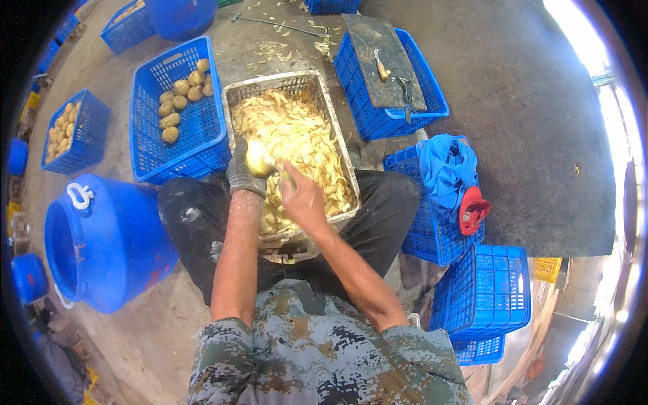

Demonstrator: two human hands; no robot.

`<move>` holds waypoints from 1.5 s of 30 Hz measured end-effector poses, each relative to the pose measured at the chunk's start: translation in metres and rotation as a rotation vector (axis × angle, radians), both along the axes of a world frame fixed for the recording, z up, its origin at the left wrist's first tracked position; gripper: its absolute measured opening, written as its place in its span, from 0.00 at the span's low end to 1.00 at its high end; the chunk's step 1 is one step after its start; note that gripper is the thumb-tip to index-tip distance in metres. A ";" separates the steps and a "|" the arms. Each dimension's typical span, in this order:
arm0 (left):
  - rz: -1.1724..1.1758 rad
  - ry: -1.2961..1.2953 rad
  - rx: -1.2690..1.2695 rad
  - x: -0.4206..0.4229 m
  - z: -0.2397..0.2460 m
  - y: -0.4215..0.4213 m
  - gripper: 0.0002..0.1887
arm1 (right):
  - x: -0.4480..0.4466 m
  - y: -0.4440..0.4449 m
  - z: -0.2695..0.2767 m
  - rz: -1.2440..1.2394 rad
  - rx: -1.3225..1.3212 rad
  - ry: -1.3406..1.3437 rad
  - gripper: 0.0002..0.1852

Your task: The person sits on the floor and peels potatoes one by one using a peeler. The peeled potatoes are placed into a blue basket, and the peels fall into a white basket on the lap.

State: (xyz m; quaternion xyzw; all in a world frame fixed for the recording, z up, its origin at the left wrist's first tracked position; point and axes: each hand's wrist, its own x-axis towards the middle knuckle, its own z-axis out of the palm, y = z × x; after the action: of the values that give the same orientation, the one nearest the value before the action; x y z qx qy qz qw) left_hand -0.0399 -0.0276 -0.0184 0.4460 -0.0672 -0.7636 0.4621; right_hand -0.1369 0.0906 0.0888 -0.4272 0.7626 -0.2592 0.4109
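Note:
My left hand (243, 171), in a grey work glove, grips a pale, peeled round tuber (257, 158) above a white plastic crate (229, 104). My bare right hand (305, 196) is closed around a small peeling tool (290, 181), just right of the tuber. Motion blur and my fingers hide most of this tool; a bit of green shows at it. Long, pale yellow peelings (298, 126) fill much of the white crate, which stands between my knees.
Left of the white crate, a blue crate (144, 121) holds several unpeeled tubers (181, 87). A blue barrel (114, 243) lies beside my left knee. At right, a dark board (364, 45) on another crate bears a hooked knife (378, 62). Blue cloth (445, 167) and a red cap (473, 210) drape a crate.

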 end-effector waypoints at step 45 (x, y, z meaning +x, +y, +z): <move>0.083 0.210 0.005 -0.008 0.033 0.014 0.23 | -0.029 -0.014 -0.008 -0.044 -0.361 0.049 0.24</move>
State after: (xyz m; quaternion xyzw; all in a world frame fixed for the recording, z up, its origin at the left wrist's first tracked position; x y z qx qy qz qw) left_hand -0.0482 -0.0140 0.0145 0.3670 0.0020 -0.7866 0.4966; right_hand -0.1656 0.0764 0.0807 -0.4834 0.7225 -0.3905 0.3030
